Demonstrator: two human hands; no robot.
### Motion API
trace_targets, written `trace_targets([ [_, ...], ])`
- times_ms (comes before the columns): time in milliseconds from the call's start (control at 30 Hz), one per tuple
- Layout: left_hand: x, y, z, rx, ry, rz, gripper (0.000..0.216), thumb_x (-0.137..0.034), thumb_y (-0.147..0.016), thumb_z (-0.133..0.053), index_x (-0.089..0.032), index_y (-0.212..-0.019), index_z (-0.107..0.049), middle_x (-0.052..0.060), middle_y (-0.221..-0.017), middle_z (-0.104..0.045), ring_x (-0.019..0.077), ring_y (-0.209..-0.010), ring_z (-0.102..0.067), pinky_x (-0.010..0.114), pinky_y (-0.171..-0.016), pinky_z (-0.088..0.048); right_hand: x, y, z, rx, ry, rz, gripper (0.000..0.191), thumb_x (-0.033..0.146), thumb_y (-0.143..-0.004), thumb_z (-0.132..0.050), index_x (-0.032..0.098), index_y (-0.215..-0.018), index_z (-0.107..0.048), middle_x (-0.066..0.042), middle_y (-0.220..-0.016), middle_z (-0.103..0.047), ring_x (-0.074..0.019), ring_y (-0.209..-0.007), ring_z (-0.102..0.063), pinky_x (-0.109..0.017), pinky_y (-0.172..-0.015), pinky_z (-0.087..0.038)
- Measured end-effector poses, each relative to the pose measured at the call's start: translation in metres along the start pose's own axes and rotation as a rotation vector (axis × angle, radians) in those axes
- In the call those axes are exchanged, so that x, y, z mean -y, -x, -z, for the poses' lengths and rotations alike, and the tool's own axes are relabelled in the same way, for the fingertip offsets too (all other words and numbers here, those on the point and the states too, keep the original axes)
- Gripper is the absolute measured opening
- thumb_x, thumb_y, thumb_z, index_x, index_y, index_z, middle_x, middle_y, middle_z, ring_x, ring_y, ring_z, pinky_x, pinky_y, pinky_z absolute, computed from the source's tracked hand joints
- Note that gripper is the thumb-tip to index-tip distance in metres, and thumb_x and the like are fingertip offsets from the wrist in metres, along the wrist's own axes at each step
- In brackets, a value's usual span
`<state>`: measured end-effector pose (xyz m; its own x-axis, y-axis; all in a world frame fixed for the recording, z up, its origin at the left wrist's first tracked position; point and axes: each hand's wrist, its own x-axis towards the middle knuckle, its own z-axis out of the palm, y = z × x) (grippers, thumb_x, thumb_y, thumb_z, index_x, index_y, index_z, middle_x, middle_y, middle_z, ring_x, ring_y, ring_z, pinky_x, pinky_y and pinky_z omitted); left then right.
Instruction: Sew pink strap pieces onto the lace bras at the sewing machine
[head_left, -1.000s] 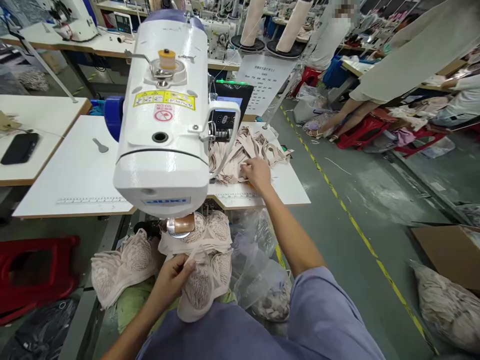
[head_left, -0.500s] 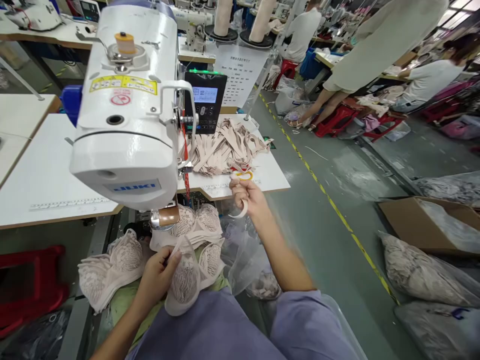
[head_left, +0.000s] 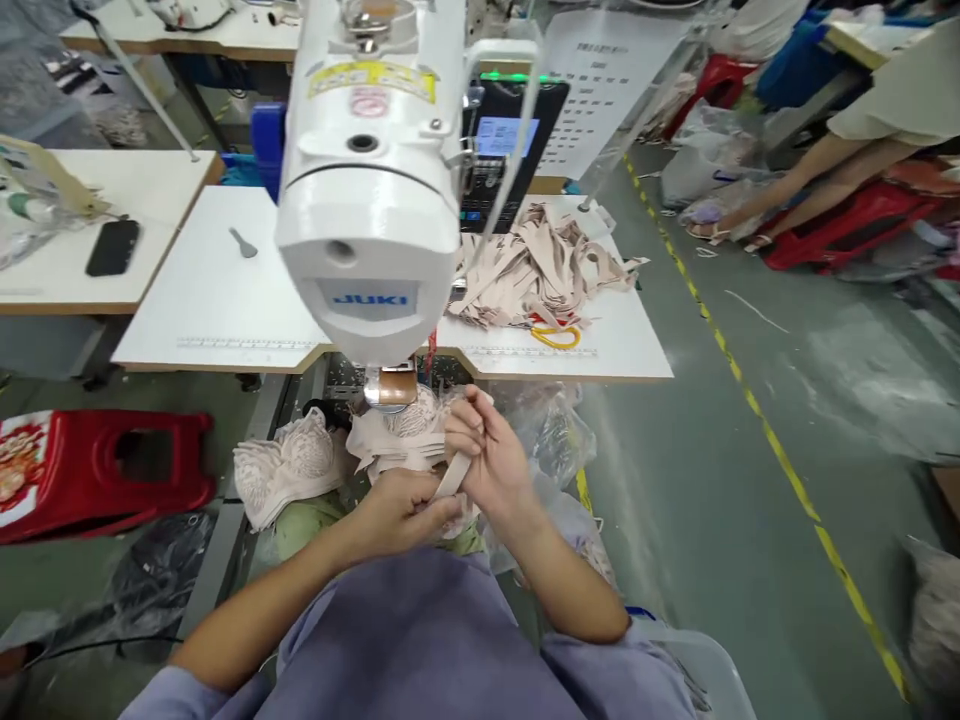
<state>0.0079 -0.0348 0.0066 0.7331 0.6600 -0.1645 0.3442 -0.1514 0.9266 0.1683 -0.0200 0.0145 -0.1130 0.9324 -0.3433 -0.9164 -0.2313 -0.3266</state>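
Head view, read from the left: I have a red stool (head_left: 154, 460) on the floor, well apart from the work, then a pale lace garment (head_left: 289, 465) lying cup side up to the left of both hands. Next to it, below the head of the white sewing machine (head_left: 371, 225), I see more lace pieces (head_left: 397, 435), partly covered by the hands.

Then comes my left hand (head_left: 405, 505), palm turned down, with thumb and fingers pinched on the lower end of a pale strip (head_left: 454, 474). Whether that pinch also takes in the fabric beneath, I cannot tell from here. The strip sits between the two hands, low in front of the body and nearer to me than the table edge. From the left pinch it runs up and to the right; its long axis is slanted, not square to the tabletop (head_left: 637, 350), and its far end points away from the body, passing to the right of the machine's lower end.

Right of it, my right hand (head_left: 491, 460) is raised with curled fingers, and the strip's upper end goes in under them, so I read it as gripped there too. Neither hand is clearly nearer: each has one end. Farther right, past the machine, lie a heap of pale strips (head_left: 540, 265) and a yellow loop (head_left: 556, 337).
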Motion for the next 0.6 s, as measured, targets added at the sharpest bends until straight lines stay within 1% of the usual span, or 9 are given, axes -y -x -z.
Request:
trace_targets([
  [67,-0.007,-0.002,0.002,-0.020,0.087,0.057,0.048,-0.046,-0.098,-0.045,-0.016,-0.073,-0.072,0.000,-0.058,-0.057,0.0116,-0.055,-0.047,0.023,-0.055,-0.035,0.004,-0.006,0.008,-0.016,0.153,0.041,0.009,0.034,-0.091,-0.066,0.026,-0.093,-0.063,0.004,-0.071,-0.046,-0.0081,-0.055,-0.043,-0.015,-0.051,-0.049],
  [133,-0.012,-0.004,0.005,-0.057,0.190,0.118,0.048,-0.048,-0.097,-0.047,-0.015,-0.072,-0.072,0.001,-0.059,-0.059,0.0115,-0.054,-0.048,0.022,-0.054,-0.036,0.008,-0.006,0.019,0.022,0.428,0.027,0.023,0.046,-0.087,-0.069,0.027,-0.101,-0.067,-0.001,-0.091,-0.061,-0.0122,-0.077,-0.059,-0.024,-0.071,-0.056],
  [200,-0.018,-0.008,0.008,-0.074,0.244,0.170,0.050,-0.049,-0.097,-0.047,-0.014,-0.073,-0.073,0.001,-0.056,-0.056,0.0110,-0.052,-0.047,0.022,-0.052,-0.034,0.012,-0.001,0.031,0.143,0.775,-0.040,0.037,0.055,-0.083,-0.070,0.026,-0.106,-0.071,-0.006,-0.108,-0.065,-0.0199,-0.101,-0.062,-0.033,-0.087,-0.055],
  [267,-0.023,-0.013,0.013,-0.075,0.229,0.167,0.049,-0.048,-0.098,-0.047,-0.014,-0.076,-0.074,-0.001,-0.054,-0.053,0.0105,-0.050,-0.045,0.022,-0.050,-0.033,0.018,0.002,0.039,0.230,1.057,-0.057,0.037,0.056,-0.085,-0.069,0.024,-0.101,-0.075,-0.007,-0.108,-0.068,-0.0230,-0.106,-0.061,-0.036,-0.091,-0.052],
  [300,-0.024,-0.015,0.016,-0.075,0.192,0.135,0.049,-0.048,-0.099,-0.046,-0.014,-0.077,-0.074,-0.001,-0.054,-0.052,0.0106,-0.051,-0.045,0.022,-0.051,-0.033,0.022,0.001,0.042,0.211,1.145,-0.015,0.034,0.054,-0.086,-0.068,0.023,-0.097,-0.076,-0.006,-0.101,-0.069,-0.0216,-0.099,-0.063,-0.035,-0.088,-0.052],
  [367,-0.023,-0.019,0.025,-0.115,0.045,0.022,0.044,-0.044,-0.100,-0.044,-0.015,-0.083,-0.074,0.000,-0.061,-0.057,0.0117,-0.056,-0.050,0.022,-0.055,-0.038,0.029,-0.009,0.042,0.081,1.191,0.131,0.030,0.051,-0.088,-0.067,0.023,-0.095,-0.076,-0.003,-0.082,-0.068,-0.0157,-0.076,-0.061,-0.029,-0.071,-0.051],
  [467,-0.007,-0.020,0.042,-0.295,-0.290,-0.131,0.037,-0.034,-0.101,-0.039,-0.018,-0.114,-0.071,0.005,-0.083,-0.069,0.0162,-0.076,-0.061,0.025,-0.072,-0.047,0.037,-0.040,0.033,-0.049,1.076,0.238,0.032,0.051,-0.082,-0.072,0.022,-0.095,-0.075,0.003,-0.057,-0.058,-0.0103,-0.050,-0.049,-0.023,-0.048,-0.040],
  [533,0.009,-0.018,0.051,-0.462,-0.492,-0.152,0.039,-0.028,-0.101,-0.038,-0.019,-0.130,-0.063,0.009,-0.104,-0.071,0.0192,-0.092,-0.064,0.028,-0.082,-0.050,0.039,-0.061,0.024,-0.007,1.038,0.200,0.032,0.050,-0.079,-0.075,0.021,-0.091,-0.074,0.004,-0.054,-0.057,-0.0104,-0.047,-0.049,-0.023,-0.046,-0.041],
  [600,0.020,-0.015,0.056,-0.578,-0.627,-0.115,0.040,-0.026,-0.100,-0.040,-0.020,-0.133,-0.062,0.011,-0.116,-0.068,0.0189,-0.092,-0.065,0.028,-0.081,-0.050,0.039,-0.077,0.016,0.083,1.079,0.137,0.028,0.046,-0.077,-0.076,0.021,-0.088,-0.072,0.002,-0.057,-0.062,-0.0121,-0.050,-0.055,-0.024,-0.049,-0.045],
])
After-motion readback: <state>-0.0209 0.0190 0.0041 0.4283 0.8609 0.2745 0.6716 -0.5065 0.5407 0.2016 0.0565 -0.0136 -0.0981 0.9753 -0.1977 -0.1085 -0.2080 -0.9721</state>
